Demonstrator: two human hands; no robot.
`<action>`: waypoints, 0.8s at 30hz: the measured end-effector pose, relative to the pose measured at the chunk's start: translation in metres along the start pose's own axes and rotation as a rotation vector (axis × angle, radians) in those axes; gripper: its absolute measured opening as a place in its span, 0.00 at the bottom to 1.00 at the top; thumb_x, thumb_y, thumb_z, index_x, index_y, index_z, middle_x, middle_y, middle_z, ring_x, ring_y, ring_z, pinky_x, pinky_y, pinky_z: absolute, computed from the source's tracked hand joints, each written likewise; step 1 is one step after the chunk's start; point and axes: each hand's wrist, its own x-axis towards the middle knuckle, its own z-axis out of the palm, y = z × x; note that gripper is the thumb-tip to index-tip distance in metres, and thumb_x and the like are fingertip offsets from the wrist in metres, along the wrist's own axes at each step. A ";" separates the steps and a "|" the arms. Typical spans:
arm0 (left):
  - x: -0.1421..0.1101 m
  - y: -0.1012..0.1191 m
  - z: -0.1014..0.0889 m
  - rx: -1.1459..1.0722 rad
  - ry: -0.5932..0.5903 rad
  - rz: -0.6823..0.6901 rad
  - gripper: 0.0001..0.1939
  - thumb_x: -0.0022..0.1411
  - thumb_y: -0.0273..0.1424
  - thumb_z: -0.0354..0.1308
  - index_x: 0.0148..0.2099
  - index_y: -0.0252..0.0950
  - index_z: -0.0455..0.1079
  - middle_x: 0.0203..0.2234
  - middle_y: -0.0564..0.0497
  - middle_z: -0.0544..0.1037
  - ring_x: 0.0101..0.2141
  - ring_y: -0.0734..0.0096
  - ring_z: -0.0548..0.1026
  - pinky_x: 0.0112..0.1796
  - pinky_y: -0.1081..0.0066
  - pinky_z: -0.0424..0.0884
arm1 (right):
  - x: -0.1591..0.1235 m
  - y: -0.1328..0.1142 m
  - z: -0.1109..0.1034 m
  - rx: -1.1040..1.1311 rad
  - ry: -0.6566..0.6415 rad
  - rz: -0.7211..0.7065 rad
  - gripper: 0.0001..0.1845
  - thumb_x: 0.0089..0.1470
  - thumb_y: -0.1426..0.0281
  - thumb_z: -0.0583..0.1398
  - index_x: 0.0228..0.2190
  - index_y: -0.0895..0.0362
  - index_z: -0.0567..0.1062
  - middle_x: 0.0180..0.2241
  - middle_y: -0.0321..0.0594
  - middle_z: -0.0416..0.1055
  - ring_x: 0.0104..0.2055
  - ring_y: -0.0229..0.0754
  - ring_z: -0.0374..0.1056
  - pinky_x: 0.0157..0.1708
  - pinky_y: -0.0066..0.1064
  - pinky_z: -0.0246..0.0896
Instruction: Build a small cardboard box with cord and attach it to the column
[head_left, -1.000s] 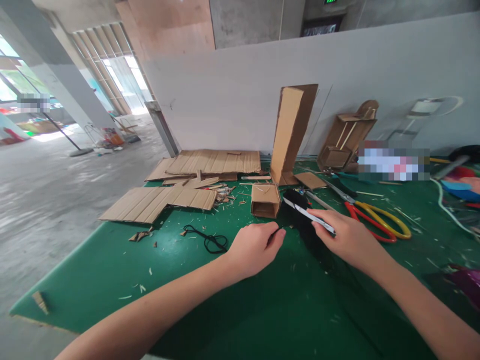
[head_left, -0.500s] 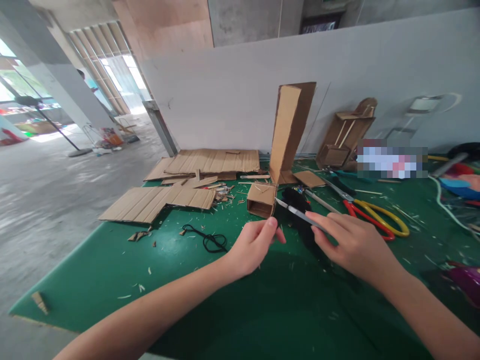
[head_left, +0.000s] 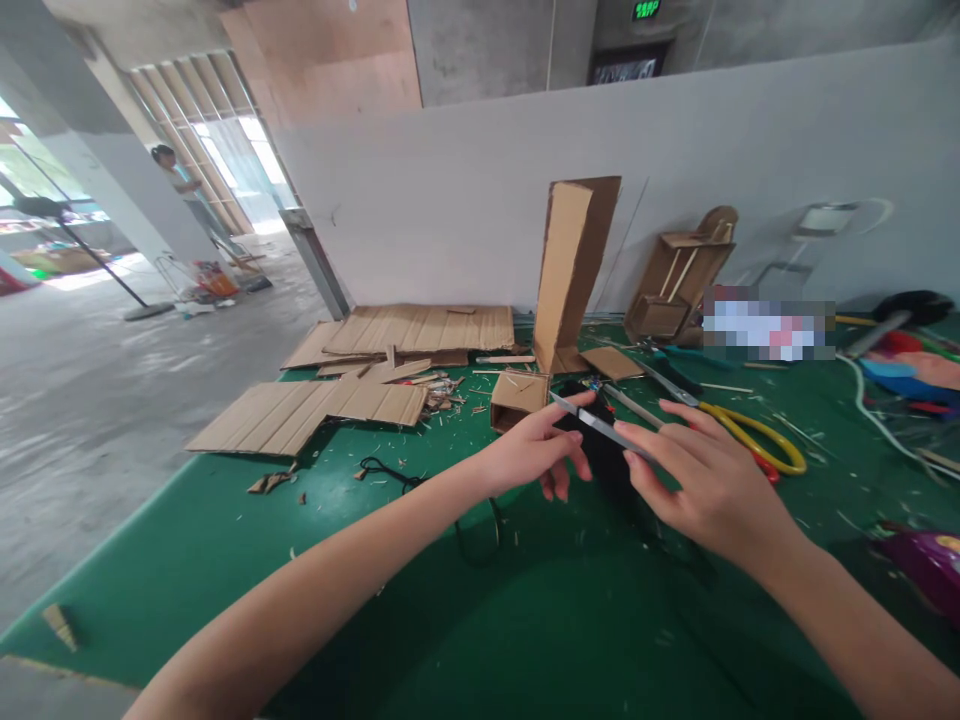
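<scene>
Head view: the right hand [head_left: 705,485] pinches a slim knife [head_left: 601,426] above the green counter [head_left: 540,620], near a small cardboard box [head_left: 519,390]. The left hand [head_left: 536,452], fingers loosely spread, crowds the knife; a slip could cut it.

I see a green table [head_left: 480,650] across the lower frame, dotted with pale slivers. Cardboard sheets [head_left: 259,415] lie flat on it at centre left, and a black cord [head_left: 382,466] below them is partly hidden from me. A small box [head_left: 517,388] sits mid-frame, a tall cardboard piece [head_left: 562,270] stands behind it, and scissors [head_left: 791,455] lie right.
</scene>
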 end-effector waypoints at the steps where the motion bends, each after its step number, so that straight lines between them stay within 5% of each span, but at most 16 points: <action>1: 0.004 0.000 -0.001 0.031 -0.011 -0.004 0.22 0.67 0.30 0.46 0.63 0.39 0.54 0.25 0.56 0.75 0.15 0.80 0.70 0.17 0.79 0.64 | -0.001 0.001 0.000 0.005 -0.015 0.011 0.18 0.55 0.77 0.57 0.48 0.56 0.70 0.27 0.37 0.72 0.28 0.39 0.67 0.52 0.47 0.64; 4: 0.011 0.000 -0.001 0.083 0.049 0.050 0.11 0.68 0.33 0.44 0.45 0.33 0.64 0.24 0.56 0.73 0.13 0.85 0.64 0.14 0.81 0.58 | -0.003 0.002 -0.001 -0.007 -0.029 0.045 0.19 0.56 0.76 0.56 0.50 0.56 0.70 0.29 0.40 0.73 0.31 0.42 0.70 0.45 0.43 0.67; 8: 0.009 -0.003 0.003 0.154 0.137 0.124 0.10 0.68 0.33 0.44 0.39 0.34 0.63 0.21 0.58 0.68 0.13 0.85 0.59 0.15 0.80 0.53 | -0.008 0.004 0.002 -0.081 -0.048 0.069 0.21 0.58 0.76 0.55 0.54 0.62 0.67 0.32 0.44 0.74 0.31 0.45 0.71 0.32 0.37 0.67; 17: 0.005 -0.010 0.010 0.154 0.266 0.196 0.13 0.65 0.32 0.43 0.27 0.37 0.52 0.19 0.60 0.54 0.19 0.80 0.53 0.22 0.76 0.52 | -0.017 0.022 0.006 0.097 -0.160 0.117 0.22 0.63 0.73 0.51 0.58 0.57 0.62 0.41 0.46 0.73 0.38 0.45 0.73 0.36 0.36 0.67; 24: 0.010 -0.020 0.017 0.205 0.368 0.185 0.21 0.68 0.45 0.39 0.26 0.38 0.50 0.16 0.60 0.53 0.18 0.79 0.54 0.21 0.74 0.51 | -0.021 0.023 0.016 0.193 -0.229 0.254 0.20 0.64 0.69 0.49 0.56 0.52 0.63 0.52 0.44 0.71 0.51 0.48 0.71 0.42 0.38 0.70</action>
